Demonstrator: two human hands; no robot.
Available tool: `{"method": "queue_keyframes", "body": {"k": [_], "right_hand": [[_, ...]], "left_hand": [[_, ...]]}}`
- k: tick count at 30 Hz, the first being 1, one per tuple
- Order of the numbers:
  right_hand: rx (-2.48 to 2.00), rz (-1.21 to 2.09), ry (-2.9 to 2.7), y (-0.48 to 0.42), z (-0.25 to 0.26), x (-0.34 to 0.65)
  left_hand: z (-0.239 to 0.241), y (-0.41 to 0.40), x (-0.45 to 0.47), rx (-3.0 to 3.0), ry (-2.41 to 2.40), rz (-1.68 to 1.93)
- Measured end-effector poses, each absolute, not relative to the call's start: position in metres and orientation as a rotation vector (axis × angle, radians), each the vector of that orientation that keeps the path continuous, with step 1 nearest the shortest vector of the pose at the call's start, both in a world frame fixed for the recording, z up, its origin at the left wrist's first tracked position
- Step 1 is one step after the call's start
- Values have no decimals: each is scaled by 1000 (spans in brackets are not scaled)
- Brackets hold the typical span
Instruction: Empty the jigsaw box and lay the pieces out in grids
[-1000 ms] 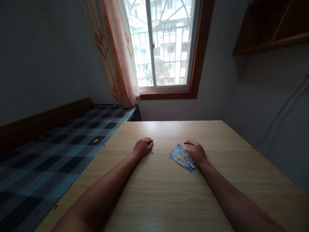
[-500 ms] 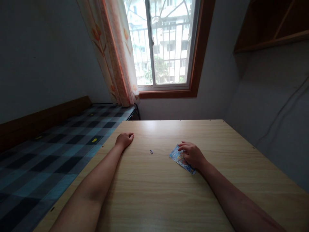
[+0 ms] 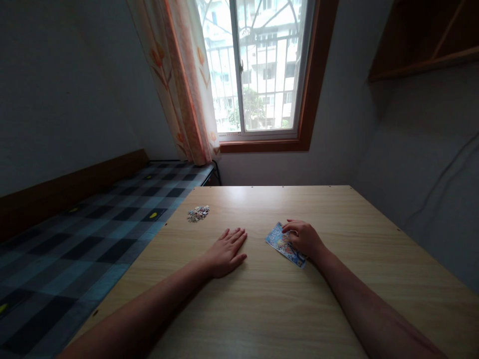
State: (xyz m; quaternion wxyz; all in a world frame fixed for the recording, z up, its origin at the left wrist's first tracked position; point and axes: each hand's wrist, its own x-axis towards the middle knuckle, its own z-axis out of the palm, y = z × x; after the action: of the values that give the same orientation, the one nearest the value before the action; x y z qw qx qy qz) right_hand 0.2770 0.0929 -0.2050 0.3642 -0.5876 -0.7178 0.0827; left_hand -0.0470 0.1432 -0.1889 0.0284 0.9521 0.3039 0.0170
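Observation:
My left hand [image 3: 227, 253] lies palm down on the wooden table [image 3: 232, 319], its fingers stretched and slightly spread. What is under the palm is hidden. Beyond it, near the table's left edge, sits a small heap of jigsaw puzzle pieces [image 3: 198, 213], apart from the hand. To the right is a blue picture card [image 3: 277, 239] with colourful figures, lying flat and slanted. My right hand [image 3: 305, 239] rests over the card's right part, fingers loosely bent and touching it. No grip on the card shows, and its right part is partly covered.
A bed with a dark checked cover [image 3: 108, 219] runs along the left side of the table. Behind the table are a window [image 3: 267, 75] and a flowered curtain [image 3: 183, 85]. A wooden wall shelf [image 3: 426, 67] hangs at the upper right.
My left hand has moved right and nearer from the left edge, uncovering the puzzle heap. It now covers the spot where a single small piece lay. My right hand stays on the card.

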Motion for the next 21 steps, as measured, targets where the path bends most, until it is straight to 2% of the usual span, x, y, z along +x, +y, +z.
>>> {"method": "queue_keyframes", "body": {"k": [9,11,14,18,21], "right_hand": [[-1360,262,-2077,86,-193,267],[-1336,227,-2128,80,-189,255],[-1289,160,-2208,69,-184,230],[-1163,171,-2210,60,-183,206],[-1163,171,-2036,64,-185,211]], "left_hand": [[-176,233,-84,2745,1548,28],[-178,232,-81,2733,1671,171],[-181,205,-65,2712,1821,588],[-184,147,-31,2773,1423,660],[-184,113,-13,2796,1123,456]]}}
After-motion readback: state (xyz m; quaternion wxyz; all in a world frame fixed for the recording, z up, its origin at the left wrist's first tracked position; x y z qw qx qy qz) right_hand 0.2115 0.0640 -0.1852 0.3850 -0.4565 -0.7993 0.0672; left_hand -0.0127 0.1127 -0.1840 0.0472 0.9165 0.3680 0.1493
